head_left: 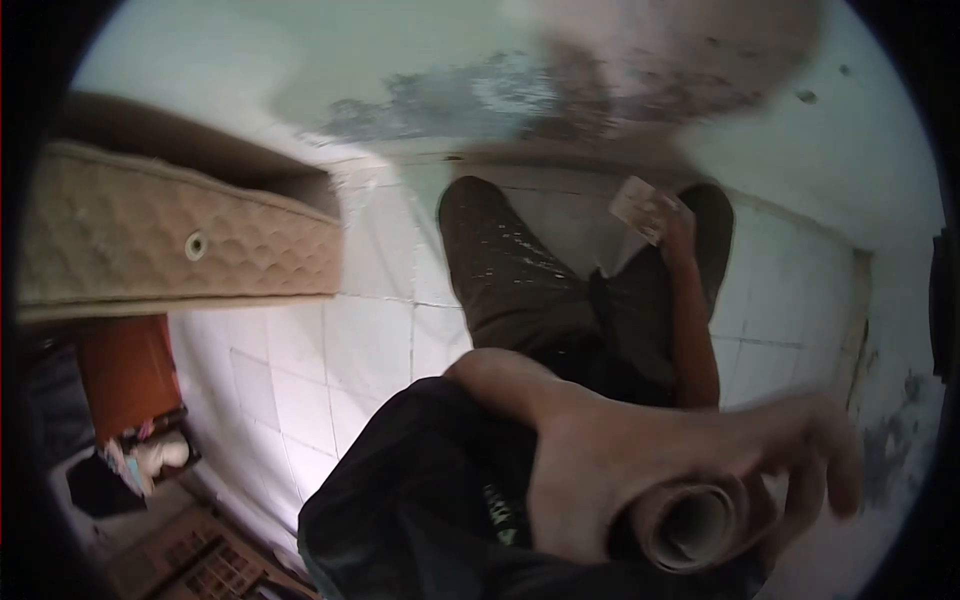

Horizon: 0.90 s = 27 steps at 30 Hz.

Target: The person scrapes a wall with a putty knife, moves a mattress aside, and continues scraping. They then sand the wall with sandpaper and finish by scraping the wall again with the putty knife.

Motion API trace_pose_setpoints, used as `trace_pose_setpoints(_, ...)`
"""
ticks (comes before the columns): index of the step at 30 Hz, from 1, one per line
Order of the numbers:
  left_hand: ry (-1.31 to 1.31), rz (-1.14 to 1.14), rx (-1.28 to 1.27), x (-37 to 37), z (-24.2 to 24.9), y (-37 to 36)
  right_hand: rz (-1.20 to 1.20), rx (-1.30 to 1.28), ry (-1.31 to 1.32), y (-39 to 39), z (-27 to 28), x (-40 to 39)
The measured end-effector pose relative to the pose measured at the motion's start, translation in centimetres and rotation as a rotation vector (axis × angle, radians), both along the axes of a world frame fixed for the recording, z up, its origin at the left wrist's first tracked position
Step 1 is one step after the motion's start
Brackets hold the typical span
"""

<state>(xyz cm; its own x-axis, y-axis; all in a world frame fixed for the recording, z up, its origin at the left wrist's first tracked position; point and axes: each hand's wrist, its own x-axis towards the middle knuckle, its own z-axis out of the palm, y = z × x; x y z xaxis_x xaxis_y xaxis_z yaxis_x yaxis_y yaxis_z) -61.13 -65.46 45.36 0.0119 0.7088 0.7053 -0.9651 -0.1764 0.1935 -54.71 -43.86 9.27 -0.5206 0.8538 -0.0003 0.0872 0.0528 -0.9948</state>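
Left hand (630, 440): you have it curled round a rolled sheet (700, 522), the outer fingers bent and blurred to the right of it
Rolled sheet: within your left grip, brownish outside and paler inside, its open end turned up to your view
Right hand (678, 222): your grip is narrow, holding a flat rectangular piece (632, 205) beside your right knee
Flat rectangular piece: jutting left from your right fingers, pale with brownish marks
Wall (400, 60): ahead of your right grip, stained with dark patches
Tiled floor (375, 250): below both your grips
Quilted mattress (120, 235): well to the left of both grips
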Motion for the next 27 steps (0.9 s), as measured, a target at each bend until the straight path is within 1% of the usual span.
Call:
trace_pose_setpoints(1,0.004,0.034,-0.011,-0.4,0.3,-0.1,-0.02,0.052,-0.021,-0.4,0.9,-0.2)
trace_pose_setpoints(2,-0.039,-0.179,-0.298,-1.1,1.3,-0.8,-0.032,-0.065,-0.051,-1.4,4.3,-0.8)
trace_pose_setpoints(3,-0.053,-0.288,-0.449,-1.1,1.4,-1.1,-0.041,-0.086,-0.064,-1.8,4.4,-0.4)
trace_pose_setpoints(4,-0.085,-0.393,-0.609,-1.0,1.5,-1.4,-0.063,-0.233,-0.002,-1.7,4.2,-0.8)
trace_pose_setpoints(5,-0.032,-0.204,-0.502,0.0,0.9,-1.0,-0.083,-0.377,0.066,-1.5,3.9,-1.5)
trace_pose_setpoints(6,-0.036,-0.106,-0.47,1.0,0.2,-1.0,-0.087,-0.394,0.063,-1.1,3.3,-1.7)
trace_pose_setpoints(8,-0.048,0.093,-0.417,3.0,-1.3,-0.8,-0.027,-0.194,0.023,-0.5,2.1,-1.1)
trace_pose_setpoints(9,-0.036,0.275,-0.35,1.1,-0.8,0.4,0.018,-0.156,-0.02,-1.1,4.0,-0.9)
trace_pose_setpoints(10,0.032,0.286,-0.524,0.7,0.7,0.3,0.007,-0.173,-0.019,-1.5,3.9,-0.9)
trace_pose_setpoints(12,0.157,0.254,-0.866,-0.1,3.6,-0.1,-0.072,-0.44,-0.015,-0.9,3.7,-1.8)
trace_pose_setpoints(13,0.176,0.475,-0.917,0.4,4.3,-0.1,-0.046,-0.364,0.041,-0.5,2.4,-1.5)
trace_pose_setpoints(14,0.209,0.357,-0.951,-0.2,4.3,-0.2,-0.036,-0.362,0.051,0.2,1.5,-0.8)
trace_pose_setpoints(16,0.28,0.119,-1.015,-1.5,4.4,-0.3,0.093,-0.162,-0.015,0.0,1.9,-0.6)
trace_pose_setpoints(17,0.333,0.346,-0.936,0.0,3.6,0.0,0.111,-0.154,0.006,-0.3,2.2,-1.4)
trace_pose_setpoints(19,0.372,0.585,-0.841,0.6,2.3,0.4,-0.035,-0.405,-0.026,-0.4,3.0,-2.0)
trace_pose_setpoints(23,0.044,0.1,-0.232,0.6,-0.2,1.3,-0.074,-0.325,-0.068,-0.2,1.6,-1.0)
trace_pose_setpoints(24,0.049,0.115,-0.228,0.9,-0.2,1.4,-0.015,-0.182,-0.06,-0.1,1.6,-0.5)
trace_pose_setpoints(25,0.103,0.016,-0.074,1.3,0.0,1.3,0.058,-0.04,-0.043,-0.2,1.5,-0.6)
trace_pose_setpoints(27,0.192,-0.033,0.059,2.2,-0.1,1.4,0.029,-0.276,0.039,-0.8,2.8,-1.0)
